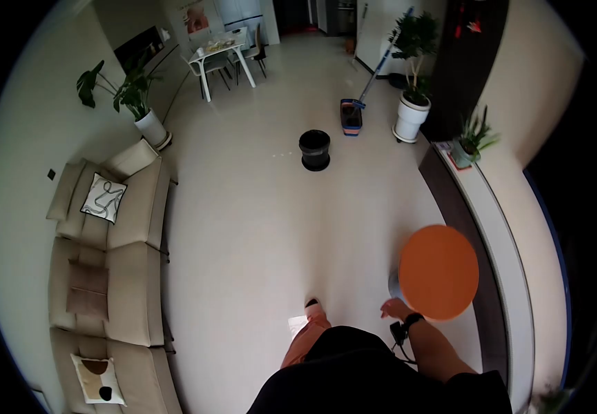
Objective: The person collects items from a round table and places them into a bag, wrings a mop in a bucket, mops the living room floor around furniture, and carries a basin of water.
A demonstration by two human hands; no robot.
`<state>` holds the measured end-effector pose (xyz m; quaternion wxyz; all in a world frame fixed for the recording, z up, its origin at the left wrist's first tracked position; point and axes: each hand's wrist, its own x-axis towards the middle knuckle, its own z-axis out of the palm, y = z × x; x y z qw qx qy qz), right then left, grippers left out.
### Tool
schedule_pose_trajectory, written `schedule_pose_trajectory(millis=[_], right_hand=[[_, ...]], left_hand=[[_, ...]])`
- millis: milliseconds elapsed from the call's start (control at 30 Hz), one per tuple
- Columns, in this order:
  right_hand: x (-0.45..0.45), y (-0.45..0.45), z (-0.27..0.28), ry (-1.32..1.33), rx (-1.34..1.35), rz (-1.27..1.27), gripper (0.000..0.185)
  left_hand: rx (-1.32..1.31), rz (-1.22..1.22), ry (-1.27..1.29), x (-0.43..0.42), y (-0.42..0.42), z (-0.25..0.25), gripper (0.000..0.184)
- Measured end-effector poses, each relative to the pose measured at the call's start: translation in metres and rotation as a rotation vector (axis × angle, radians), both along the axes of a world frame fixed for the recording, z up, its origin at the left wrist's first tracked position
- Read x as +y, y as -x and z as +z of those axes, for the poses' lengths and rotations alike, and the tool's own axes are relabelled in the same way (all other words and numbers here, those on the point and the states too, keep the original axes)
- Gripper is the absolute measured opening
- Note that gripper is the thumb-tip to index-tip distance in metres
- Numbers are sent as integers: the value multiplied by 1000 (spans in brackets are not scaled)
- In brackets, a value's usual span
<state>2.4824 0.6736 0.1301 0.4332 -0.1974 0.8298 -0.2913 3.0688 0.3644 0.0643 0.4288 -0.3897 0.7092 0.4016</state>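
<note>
Black shirt (381, 372) up close; right hand (394, 309) nearer, fingers loosely parted, orange stool (439, 272) beside them, two o'clock; left hand unseen, can't tell.

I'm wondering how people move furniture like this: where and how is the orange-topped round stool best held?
Probably with two hands on the rim of the orange top, at its near and far edges, coming down from the open left side. The top is flat, round and without visible handles, and the low ledge crowds its right.
</note>
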Motion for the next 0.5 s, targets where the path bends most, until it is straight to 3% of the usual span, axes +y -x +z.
schedule_pose_trajectory(millis=[33,100,167,200,233,267,300,333,433,500], right_hand=[[3,14,-1,-91,-111,-51,20],[21,45,-36,-42,-383,-433,21],[13,77,-41,-191,-353,-521,19],[22,97,-66,-133,-427,-549,25],[17,116,-58,-136,-433,-567,25],[9,137,-45,-126,-401,-600,32],[4,157,-40,-117,-370,-630,40],[6,178,-57,-84,-341,-594,47],[-10,254,-78,-15,-403,-692,46],[-27,319,-77,-6,-545,-764,29]], left_hand=[[50,-111,-35,-28,22,-9,13],[254,-397,-188,-97,74,-32,13],[194,-428,334,-168,190,-7,12],[111,-83,448,-205,249,-12,13],[444,383,392,-233,301,5,14],[744,275,580,-276,338,-33,17],[734,504,496,-291,399,3,19],[829,437,513,-301,454,44,18],[841,459,526,-327,574,77,20],[753,307,630,-328,620,69,21]])
